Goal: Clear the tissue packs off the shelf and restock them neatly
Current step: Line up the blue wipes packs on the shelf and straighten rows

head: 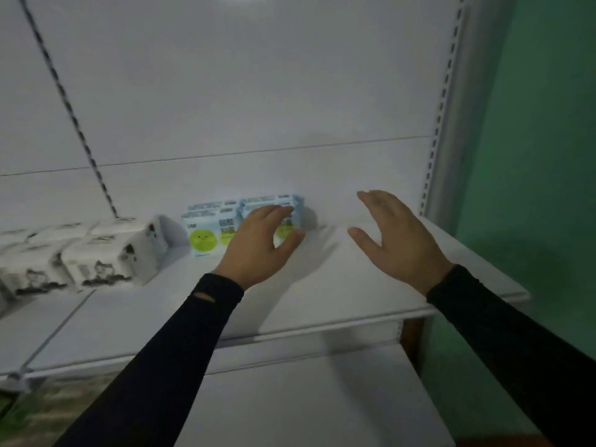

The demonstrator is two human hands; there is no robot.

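Two light-blue tissue packs with green round faces stand side by side at the back of the white shelf point(338, 285). The left pack point(206, 233) is free. My left hand point(261, 246) grips the right pack point(283, 204), fingers over its top and thumb against its right front. My right hand point(396, 240) hovers open to the right of that pack, palm turned left, touching nothing.
Several white tissue packs with dark ink-style prints point(106, 253) are lined up on the shelf at the left. A slotted upright point(442, 101) and a green wall point(541, 156) bound the shelf on the right. A lower white shelf point(306, 398) lies below.
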